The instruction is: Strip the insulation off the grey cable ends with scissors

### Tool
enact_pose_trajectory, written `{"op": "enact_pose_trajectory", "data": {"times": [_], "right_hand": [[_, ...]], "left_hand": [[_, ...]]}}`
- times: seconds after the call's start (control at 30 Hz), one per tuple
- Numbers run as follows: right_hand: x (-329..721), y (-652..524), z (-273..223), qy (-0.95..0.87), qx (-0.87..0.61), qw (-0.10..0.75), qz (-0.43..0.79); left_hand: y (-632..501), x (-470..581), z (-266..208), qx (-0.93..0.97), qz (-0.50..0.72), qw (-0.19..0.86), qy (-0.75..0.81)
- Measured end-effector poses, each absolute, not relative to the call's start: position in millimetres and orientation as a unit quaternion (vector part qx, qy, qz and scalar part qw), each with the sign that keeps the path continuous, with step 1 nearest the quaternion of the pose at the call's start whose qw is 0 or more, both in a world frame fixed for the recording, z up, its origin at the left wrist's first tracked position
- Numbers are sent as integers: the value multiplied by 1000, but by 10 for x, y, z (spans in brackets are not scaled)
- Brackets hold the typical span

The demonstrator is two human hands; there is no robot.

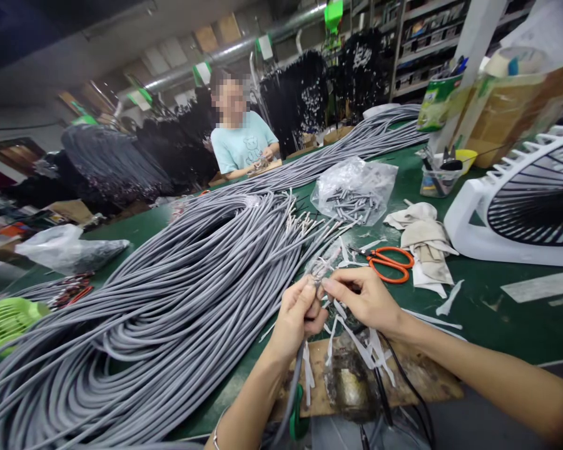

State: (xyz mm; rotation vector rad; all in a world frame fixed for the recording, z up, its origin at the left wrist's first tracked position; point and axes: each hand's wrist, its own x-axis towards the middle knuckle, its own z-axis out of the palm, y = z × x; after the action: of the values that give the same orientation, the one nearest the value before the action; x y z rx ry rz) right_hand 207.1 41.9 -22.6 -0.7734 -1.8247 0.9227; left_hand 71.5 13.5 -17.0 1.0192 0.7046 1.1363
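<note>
My left hand [300,312] is closed around a grey cable [294,387], which hangs from beneath the fingers toward the bottom of the view. Thumb and fingertips of my right hand [368,299] pinch at the same cable's end, touching the left fingertips. Small pale strands show there, but the exact tip is hidden. Just beyond my hands lie strips of whitish wrapping [323,265]. Below them a wooden board [426,369] carries a dark, grimy block [351,384] with white strips over it. To the left spreads a large coil of grey cables [169,300] with stripped ends.
Orange-handled scissors [391,264], a cloth [426,240] and a white fan [473,231] stand to the right on the green table [478,325]. A clear bag of grey pieces [354,194] lies ahead. Across the table sits another person [244,140]. A green fan [9,322] is at far left.
</note>
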Motion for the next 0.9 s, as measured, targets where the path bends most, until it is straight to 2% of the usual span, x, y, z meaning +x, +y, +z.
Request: {"op": "enact_pose_trajectory", "data": {"times": [0.07, 0.2, 0.33, 0.7, 0.9], "right_hand": [[2060, 400, -237, -752, -312, 488, 316], [2056, 361, -268, -787, -259, 548, 117], [2058, 350, -301, -802, -235, 549, 25], [2054, 361, -263, -815, -221, 536, 21], [2031, 380, -183, -801, -274, 494, 199]], "left_hand": [[133, 736, -194, 465, 514, 634, 343], [115, 775, -202, 475, 524, 600, 374], [97, 781, -177, 465, 522, 595, 397], [68, 764, -185, 439, 555, 563, 426], [134, 679, -121, 412, 559, 607, 386]]}}
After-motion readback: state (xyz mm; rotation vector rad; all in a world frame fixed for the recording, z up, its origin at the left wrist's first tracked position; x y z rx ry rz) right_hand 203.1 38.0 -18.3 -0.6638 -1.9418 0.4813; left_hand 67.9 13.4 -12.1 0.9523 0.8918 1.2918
